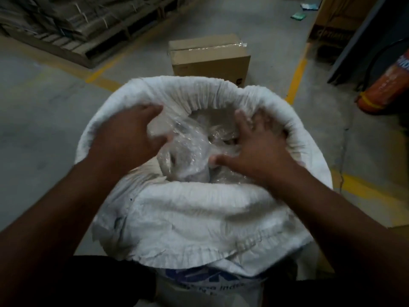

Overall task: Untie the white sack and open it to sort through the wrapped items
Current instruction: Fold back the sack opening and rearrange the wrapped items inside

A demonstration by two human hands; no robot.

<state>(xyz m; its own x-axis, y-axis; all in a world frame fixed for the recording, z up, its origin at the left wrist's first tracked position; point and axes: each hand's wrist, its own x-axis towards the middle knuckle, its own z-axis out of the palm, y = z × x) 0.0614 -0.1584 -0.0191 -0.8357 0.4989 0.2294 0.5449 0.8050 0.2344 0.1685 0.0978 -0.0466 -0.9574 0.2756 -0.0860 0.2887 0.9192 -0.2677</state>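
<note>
A large white woven sack (pixel 194 213) stands in front of me with its mouth wide open and its rim rolled down. Inside lie items wrapped in clear plastic (pixel 188 158). My left hand (pixel 126 134) reaches into the mouth from the left, its fingers curled on the clear plastic wrap. On the right side my right hand (pixel 259 147) presses down on the wrapped items with its fingers spread, slightly blurred. What the wraps contain cannot be made out.
A taped cardboard box (pixel 210 56) stands on the concrete floor just beyond the sack. Wooden pallets with stacked bags (pixel 73 25) fill the far left. An orange cylinder (pixel 385 89) lies at the right. Yellow floor lines (pixel 298 72) run past the sack.
</note>
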